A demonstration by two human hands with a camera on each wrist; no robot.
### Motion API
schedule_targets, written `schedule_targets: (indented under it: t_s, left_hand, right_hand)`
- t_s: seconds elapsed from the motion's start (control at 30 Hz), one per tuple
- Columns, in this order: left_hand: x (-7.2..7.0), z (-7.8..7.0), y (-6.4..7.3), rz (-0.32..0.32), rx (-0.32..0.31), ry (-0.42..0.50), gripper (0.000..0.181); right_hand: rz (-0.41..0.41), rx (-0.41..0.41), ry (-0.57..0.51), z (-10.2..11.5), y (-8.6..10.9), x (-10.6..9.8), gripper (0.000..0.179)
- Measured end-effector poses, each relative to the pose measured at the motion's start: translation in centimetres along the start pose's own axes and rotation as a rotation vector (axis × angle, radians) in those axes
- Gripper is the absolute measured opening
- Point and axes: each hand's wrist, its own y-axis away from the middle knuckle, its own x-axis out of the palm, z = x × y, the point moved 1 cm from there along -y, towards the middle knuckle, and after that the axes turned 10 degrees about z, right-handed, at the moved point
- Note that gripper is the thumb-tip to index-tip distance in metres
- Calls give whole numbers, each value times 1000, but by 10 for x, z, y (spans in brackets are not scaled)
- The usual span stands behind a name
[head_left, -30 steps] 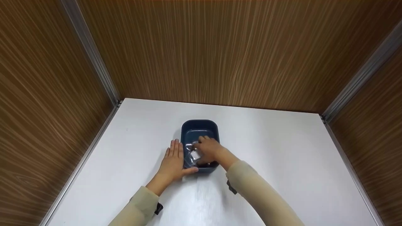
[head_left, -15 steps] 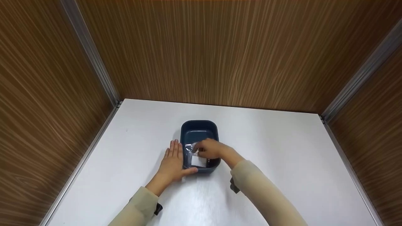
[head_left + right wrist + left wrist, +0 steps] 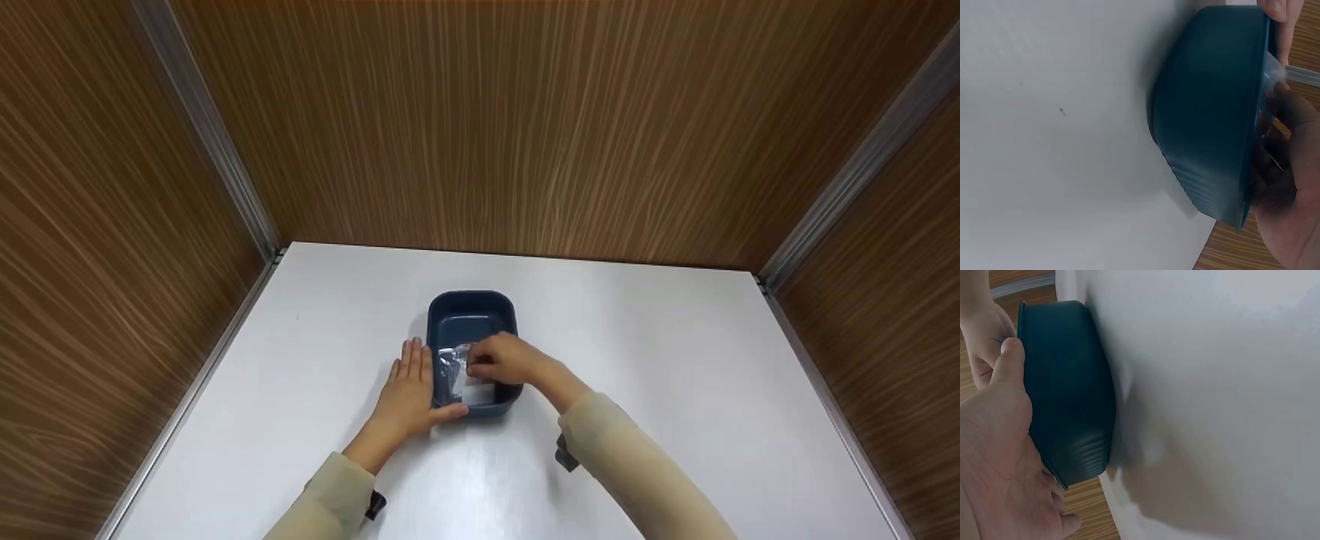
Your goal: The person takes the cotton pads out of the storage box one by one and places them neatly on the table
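Touching a blue tub [image 3: 471, 304], the left hand [image 3: 407, 394] is flat, the right hand [image 3: 508, 360] pinching clear packaging [image 3: 452, 369] inside.

Teal bin [image 3: 1067, 388] on white table [image 3: 1213, 382]; table edge passes behind it. Left hand [image 3: 1008, 450]: thumb on rim. Right hand [image 3: 988, 337] beyond rim. Wood-grain panel [image 3: 1092, 509] past table edge.

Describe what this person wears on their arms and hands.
The left hand and right hand are ungloved. The left sleeve and right sleeve are plain pale beige and long; a small black piece shows by each cuff.
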Motion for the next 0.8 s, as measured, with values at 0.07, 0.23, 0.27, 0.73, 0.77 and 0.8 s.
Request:
schedule_targets:
  t_s: [0.07, 0.23, 0.27, 0.73, 0.77, 0.8]
  left_hand:
    - [1, -1, 0, -3, 8, -1, 127]
    - [4, 0, -1, -26, 25, -11, 128]
    - [4, 0, -1, -29, 26, -15, 128]
    - [6, 1, 0, -14, 24, -3, 129]
    - [6, 1, 0, -17, 25, -6, 129]
    - [6, 1, -1, -20, 25, -10, 129]
  right_hand:
    - [-14, 4, 23, 1, 1, 2, 10]
    - [-2, 5, 1, 3, 0, 8, 16]
    - [6, 4, -1, 3, 0, 9, 18]
    - [-73, 45, -24, 2, 6, 0, 16]
    - [-86, 48, -34, 1, 8, -1, 17]
    - [-98, 51, -45, 0, 10, -2, 17]
